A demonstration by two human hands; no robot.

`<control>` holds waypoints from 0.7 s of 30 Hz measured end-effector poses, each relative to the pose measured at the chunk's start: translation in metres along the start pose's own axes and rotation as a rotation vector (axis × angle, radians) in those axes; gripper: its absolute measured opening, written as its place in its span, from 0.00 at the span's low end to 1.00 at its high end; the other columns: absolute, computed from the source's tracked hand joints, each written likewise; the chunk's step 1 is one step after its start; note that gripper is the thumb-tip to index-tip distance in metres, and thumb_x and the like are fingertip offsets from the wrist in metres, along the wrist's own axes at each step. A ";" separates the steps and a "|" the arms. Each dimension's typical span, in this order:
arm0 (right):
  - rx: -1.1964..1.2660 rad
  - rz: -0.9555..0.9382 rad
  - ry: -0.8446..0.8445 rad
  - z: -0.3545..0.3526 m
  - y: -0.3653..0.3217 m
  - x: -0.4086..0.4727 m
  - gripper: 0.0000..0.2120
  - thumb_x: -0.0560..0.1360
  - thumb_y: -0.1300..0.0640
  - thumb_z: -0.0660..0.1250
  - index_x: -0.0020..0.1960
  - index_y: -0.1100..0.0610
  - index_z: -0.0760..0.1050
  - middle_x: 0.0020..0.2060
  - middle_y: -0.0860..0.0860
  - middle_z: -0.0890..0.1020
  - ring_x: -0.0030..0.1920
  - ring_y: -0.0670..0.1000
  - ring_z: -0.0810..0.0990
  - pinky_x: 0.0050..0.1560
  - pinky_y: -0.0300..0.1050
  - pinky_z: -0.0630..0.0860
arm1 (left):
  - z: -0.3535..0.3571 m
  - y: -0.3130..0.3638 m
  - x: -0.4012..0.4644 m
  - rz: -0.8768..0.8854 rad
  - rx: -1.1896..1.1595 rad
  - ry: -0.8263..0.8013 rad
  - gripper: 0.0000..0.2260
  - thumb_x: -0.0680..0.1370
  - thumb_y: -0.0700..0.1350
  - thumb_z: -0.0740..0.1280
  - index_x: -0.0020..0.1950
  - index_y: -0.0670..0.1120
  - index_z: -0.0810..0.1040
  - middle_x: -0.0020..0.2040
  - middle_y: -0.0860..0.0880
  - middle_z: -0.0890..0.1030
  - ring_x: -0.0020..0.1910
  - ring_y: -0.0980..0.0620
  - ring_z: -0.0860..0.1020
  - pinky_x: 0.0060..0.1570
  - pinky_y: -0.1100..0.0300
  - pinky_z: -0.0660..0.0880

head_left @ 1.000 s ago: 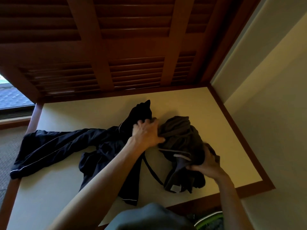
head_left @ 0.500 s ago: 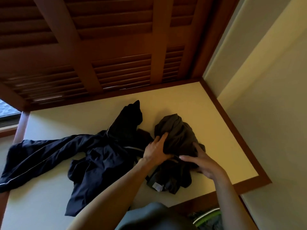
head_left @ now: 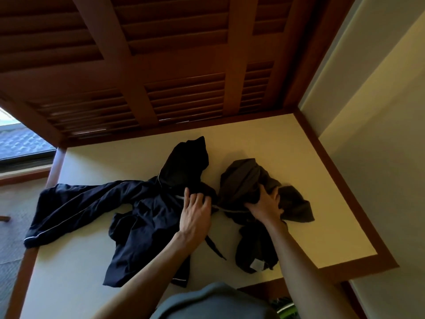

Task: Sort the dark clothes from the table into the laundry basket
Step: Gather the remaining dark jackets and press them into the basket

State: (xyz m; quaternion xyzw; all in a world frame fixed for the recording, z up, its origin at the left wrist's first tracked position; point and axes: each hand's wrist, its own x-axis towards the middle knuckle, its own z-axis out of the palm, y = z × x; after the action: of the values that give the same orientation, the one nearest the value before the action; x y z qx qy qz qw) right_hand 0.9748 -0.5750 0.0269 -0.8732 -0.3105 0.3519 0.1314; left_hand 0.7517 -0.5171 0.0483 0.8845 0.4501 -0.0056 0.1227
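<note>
Dark jacket (head_left: 128, 217) lengthwise left-right across table (head_left: 287, 143), hood toward shutters (head_left: 161, 65)

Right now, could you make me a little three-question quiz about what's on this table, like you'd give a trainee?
1. True or false: the navy hooded jacket has one sleeve hanging past the left edge of the table.
2. Which hand grips the crumpled dark grey garment? A) left hand B) right hand C) neither
3. Fill in: the small white label shows at the ____ end of the grey garment, the end closest to the person.

Key
1. True.
2. B; its fingers are closed on the grey cloth, while the left hand rests with fingers spread on the jacket by the hood.
3. Near.
</note>
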 end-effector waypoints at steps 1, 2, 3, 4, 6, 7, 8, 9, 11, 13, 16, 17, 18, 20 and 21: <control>0.013 -0.016 0.007 0.000 0.005 0.003 0.44 0.72 0.37 0.72 0.80 0.42 0.53 0.81 0.56 0.42 0.80 0.65 0.44 0.71 0.77 0.52 | -0.011 0.007 0.007 -0.055 -0.150 0.017 0.12 0.81 0.41 0.63 0.63 0.43 0.76 0.59 0.42 0.76 0.61 0.38 0.74 0.72 0.41 0.65; 0.027 -0.037 0.016 -0.002 0.009 0.004 0.43 0.72 0.37 0.71 0.80 0.43 0.55 0.82 0.56 0.46 0.80 0.64 0.46 0.70 0.77 0.54 | -0.025 0.016 0.013 -0.106 -0.321 0.031 0.10 0.83 0.43 0.60 0.62 0.43 0.76 0.57 0.44 0.74 0.58 0.39 0.74 0.61 0.45 0.72; 0.050 -0.058 0.028 -0.004 0.014 0.005 0.41 0.71 0.38 0.71 0.79 0.45 0.58 0.81 0.56 0.51 0.80 0.64 0.48 0.71 0.76 0.58 | -0.039 0.026 0.020 -0.135 -0.493 0.043 0.09 0.84 0.44 0.59 0.59 0.43 0.76 0.54 0.45 0.73 0.54 0.41 0.75 0.51 0.51 0.72; 0.090 -0.076 0.047 -0.006 0.018 0.004 0.40 0.70 0.38 0.71 0.77 0.47 0.61 0.80 0.56 0.57 0.79 0.64 0.52 0.71 0.73 0.62 | -0.053 0.038 0.029 -0.131 -0.609 0.069 0.09 0.85 0.43 0.59 0.57 0.42 0.76 0.51 0.46 0.73 0.49 0.43 0.75 0.45 0.54 0.70; 0.209 -0.113 0.104 -0.007 0.026 0.001 0.31 0.71 0.45 0.71 0.71 0.50 0.69 0.73 0.57 0.69 0.75 0.63 0.61 0.68 0.64 0.69 | -0.074 0.062 0.046 -0.055 -0.744 0.119 0.07 0.84 0.40 0.59 0.53 0.43 0.77 0.44 0.47 0.76 0.41 0.48 0.75 0.37 0.54 0.70; 0.277 -0.128 0.122 -0.009 0.027 -0.004 0.25 0.72 0.49 0.71 0.68 0.51 0.73 0.69 0.57 0.72 0.72 0.63 0.65 0.67 0.61 0.72 | -0.082 0.074 0.053 -0.015 -0.789 0.103 0.07 0.84 0.40 0.59 0.53 0.44 0.77 0.41 0.48 0.76 0.37 0.50 0.75 0.35 0.55 0.70; 0.350 -0.134 0.129 -0.012 0.027 -0.010 0.21 0.73 0.50 0.70 0.65 0.50 0.75 0.66 0.56 0.74 0.70 0.62 0.69 0.65 0.60 0.74 | -0.084 0.083 0.059 0.028 -0.814 0.073 0.08 0.84 0.40 0.58 0.54 0.44 0.77 0.40 0.48 0.77 0.36 0.52 0.74 0.35 0.57 0.70; 0.431 -0.142 0.138 -0.015 0.028 -0.016 0.19 0.74 0.50 0.70 0.64 0.48 0.76 0.64 0.54 0.76 0.67 0.60 0.73 0.63 0.59 0.76 | -0.080 0.090 0.066 0.069 -0.810 0.043 0.07 0.84 0.41 0.58 0.55 0.44 0.76 0.43 0.48 0.77 0.38 0.52 0.75 0.37 0.58 0.72; 0.578 -0.142 0.209 -0.026 0.032 -0.033 0.21 0.76 0.50 0.70 0.69 0.47 0.75 0.63 0.52 0.80 0.64 0.55 0.78 0.62 0.52 0.77 | -0.058 0.092 0.082 0.109 -0.736 -0.049 0.08 0.84 0.43 0.57 0.60 0.48 0.73 0.55 0.46 0.76 0.50 0.46 0.76 0.50 0.52 0.75; 0.638 -0.071 0.358 -0.033 0.044 -0.049 0.27 0.78 0.48 0.70 0.75 0.49 0.69 0.67 0.52 0.78 0.67 0.55 0.76 0.64 0.48 0.74 | -0.034 0.081 0.095 0.035 -0.685 -0.234 0.13 0.85 0.46 0.55 0.69 0.56 0.68 0.65 0.42 0.72 0.57 0.38 0.75 0.57 0.43 0.75; 0.888 0.147 0.247 -0.024 0.055 -0.074 0.43 0.73 0.31 0.68 0.80 0.41 0.54 0.77 0.51 0.66 0.74 0.58 0.68 0.71 0.59 0.69 | -0.002 0.067 0.095 0.000 -0.721 -0.361 0.21 0.86 0.46 0.53 0.79 0.58 0.60 0.74 0.40 0.66 0.71 0.36 0.69 0.69 0.42 0.69; 1.009 0.200 0.166 -0.016 0.052 -0.080 0.45 0.72 0.30 0.67 0.81 0.40 0.50 0.78 0.51 0.64 0.75 0.59 0.66 0.72 0.62 0.67 | 0.004 0.069 0.089 0.032 -0.724 -0.348 0.22 0.86 0.46 0.53 0.80 0.58 0.58 0.78 0.42 0.60 0.77 0.38 0.62 0.75 0.42 0.62; 1.102 0.228 0.121 -0.007 0.047 -0.083 0.46 0.71 0.30 0.68 0.81 0.40 0.48 0.79 0.52 0.63 0.75 0.60 0.66 0.72 0.64 0.67 | 0.012 0.072 0.083 0.072 -0.709 -0.331 0.23 0.86 0.46 0.54 0.81 0.56 0.56 0.81 0.44 0.54 0.80 0.41 0.54 0.78 0.43 0.55; 1.147 0.215 0.147 0.003 0.032 -0.081 0.52 0.67 0.26 0.68 0.81 0.40 0.46 0.79 0.53 0.61 0.76 0.60 0.65 0.72 0.65 0.68 | 0.023 0.080 0.069 0.128 -0.676 -0.323 0.24 0.86 0.46 0.54 0.82 0.54 0.56 0.83 0.45 0.50 0.81 0.44 0.48 0.80 0.47 0.49; 1.096 0.183 0.183 0.003 0.022 -0.079 0.57 0.63 0.22 0.68 0.81 0.41 0.46 0.80 0.52 0.59 0.77 0.60 0.62 0.73 0.65 0.66 | 0.026 0.083 0.061 0.147 -0.714 -0.342 0.24 0.85 0.47 0.55 0.82 0.53 0.56 0.82 0.45 0.54 0.81 0.46 0.52 0.80 0.49 0.52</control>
State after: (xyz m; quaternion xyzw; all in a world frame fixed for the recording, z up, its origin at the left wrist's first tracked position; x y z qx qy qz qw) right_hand 0.9385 -0.6419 0.0567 -0.7276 0.0074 0.3946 0.5611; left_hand 0.8566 -0.5214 0.0335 0.8024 0.3324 0.0129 0.4956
